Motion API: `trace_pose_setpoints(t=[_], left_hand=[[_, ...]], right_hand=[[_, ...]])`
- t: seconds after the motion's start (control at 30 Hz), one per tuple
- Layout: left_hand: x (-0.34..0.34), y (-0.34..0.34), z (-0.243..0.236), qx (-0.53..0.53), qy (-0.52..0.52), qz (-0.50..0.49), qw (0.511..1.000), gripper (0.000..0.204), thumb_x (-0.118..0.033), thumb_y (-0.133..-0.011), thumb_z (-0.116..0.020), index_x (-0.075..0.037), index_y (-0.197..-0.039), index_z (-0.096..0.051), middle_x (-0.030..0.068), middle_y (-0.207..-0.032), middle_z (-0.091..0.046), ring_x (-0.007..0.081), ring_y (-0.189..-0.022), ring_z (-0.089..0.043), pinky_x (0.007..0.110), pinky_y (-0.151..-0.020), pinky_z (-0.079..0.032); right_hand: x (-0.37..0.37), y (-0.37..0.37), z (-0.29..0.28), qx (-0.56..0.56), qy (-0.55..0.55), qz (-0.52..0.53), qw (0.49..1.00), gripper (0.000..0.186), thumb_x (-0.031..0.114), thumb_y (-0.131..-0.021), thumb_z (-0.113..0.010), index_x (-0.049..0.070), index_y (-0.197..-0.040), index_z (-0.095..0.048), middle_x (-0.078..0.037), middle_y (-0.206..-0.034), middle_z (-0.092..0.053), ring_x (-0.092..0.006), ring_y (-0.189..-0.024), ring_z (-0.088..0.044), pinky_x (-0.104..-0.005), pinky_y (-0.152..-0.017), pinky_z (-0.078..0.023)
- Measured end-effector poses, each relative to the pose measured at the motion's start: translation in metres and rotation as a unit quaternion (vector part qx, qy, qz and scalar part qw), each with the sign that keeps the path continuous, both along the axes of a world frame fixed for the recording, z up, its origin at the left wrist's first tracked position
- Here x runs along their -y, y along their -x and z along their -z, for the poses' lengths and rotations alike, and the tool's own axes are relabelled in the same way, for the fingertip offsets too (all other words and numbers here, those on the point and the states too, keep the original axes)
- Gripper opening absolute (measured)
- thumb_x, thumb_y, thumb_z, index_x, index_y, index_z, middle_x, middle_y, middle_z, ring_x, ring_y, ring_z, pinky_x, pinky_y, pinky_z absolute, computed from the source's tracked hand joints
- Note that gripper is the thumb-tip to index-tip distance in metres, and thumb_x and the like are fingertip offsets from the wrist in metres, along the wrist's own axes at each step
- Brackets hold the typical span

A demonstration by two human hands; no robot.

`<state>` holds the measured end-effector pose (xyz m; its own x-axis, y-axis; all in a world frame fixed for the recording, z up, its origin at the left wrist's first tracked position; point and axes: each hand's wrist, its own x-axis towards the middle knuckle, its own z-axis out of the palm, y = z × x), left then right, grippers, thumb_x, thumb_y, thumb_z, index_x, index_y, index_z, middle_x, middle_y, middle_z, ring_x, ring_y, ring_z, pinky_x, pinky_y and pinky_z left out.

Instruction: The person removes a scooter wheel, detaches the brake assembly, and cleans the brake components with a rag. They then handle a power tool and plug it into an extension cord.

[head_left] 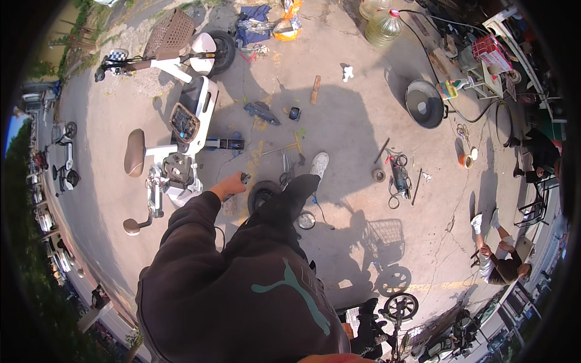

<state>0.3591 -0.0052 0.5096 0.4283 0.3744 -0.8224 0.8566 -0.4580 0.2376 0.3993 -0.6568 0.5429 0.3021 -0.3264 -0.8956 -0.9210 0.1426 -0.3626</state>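
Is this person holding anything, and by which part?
The left hand seems to hold a small dark object, one end sticking out; which part is gripped cannot be told. No right hand is clearly visible.

Small dark object (245,178), partly hidden in left fingers (234,183), one end showing, full shape unclear

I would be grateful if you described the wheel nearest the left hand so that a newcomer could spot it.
Start at the white scooter at left, then go down and right to the person's left hand. Just right of it is the wheel, partly hidden by the dark trouser leg. Its black tyre sets it apart from the smaller, silvery round piece beyond the leg.
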Motion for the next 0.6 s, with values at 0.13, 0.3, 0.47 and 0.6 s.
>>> trace_pose_setpoints(t=[0.13, 0.3, 0.47, 0.6], left_hand=[[0.004, -0.187, -0.028, 0.108, 0.032, 0.058, 0.992, 0.074, -0.022, -0.075, -0.069, -0.007, -0.144, -0.048, 0.0273, -0.113, -0.070, 0.0447, -0.106, -0.068, 0.049, -0.090, -0.053], [-0.008, -0.330, -0.131, 0.242, 0.071, 0.037, 0.967, 0.079, -0.022, -0.075, -0.070, -0.009, -0.148, -0.045, 0.0260, -0.115, -0.070, 0.0436, -0.102, -0.069, 0.048, -0.088, -0.054], [-0.041, -0.363, -0.156, 0.255, 0.134, -0.080, 0.954, 0.079, -0.019, -0.073, -0.070, -0.008, -0.148, -0.045, 0.0241, -0.116, -0.069, 0.0386, -0.100, -0.070, 0.045, -0.086, -0.055], [-0.053, -0.295, -0.077, 0.141, 0.041, -0.228, 0.963, 0.078, -0.020, -0.074, -0.071, -0.003, -0.146, -0.046, 0.0274, -0.117, -0.069, 0.0393, -0.096, -0.072, 0.045, -0.087, -0.055]], right_hand=[[0.000, -0.085, -0.050, -0.006, 0.035, 0.000, 0.999, 0.043, 0.034, -0.103, -0.060, 0.006, -0.135, -0.059, -0.013, -0.111, -0.072, -0.0260, -0.093, -0.073, -0.0339, -0.073, -0.057], [-0.047, -0.239, -0.074, -0.003, 0.046, -0.252, 0.967, 0.044, 0.036, -0.103, -0.059, 0.006, -0.135, -0.060, -0.014, -0.113, -0.072, -0.0246, -0.093, -0.073, -0.0348, -0.074, -0.057], [-0.092, -0.359, -0.088, -0.005, 0.036, -0.431, 0.902, 0.040, 0.033, -0.101, -0.062, 0.003, -0.128, -0.066, -0.014, -0.108, -0.074, -0.0248, -0.088, -0.072, -0.0369, -0.076, -0.056], [-0.113, -0.460, -0.086, -0.060, 0.055, -0.532, 0.843, 0.039, 0.031, -0.101, -0.063, 0.003, -0.128, -0.064, -0.013, -0.104, -0.073, -0.0239, -0.084, -0.072, -0.0363, -0.071, -0.055]])
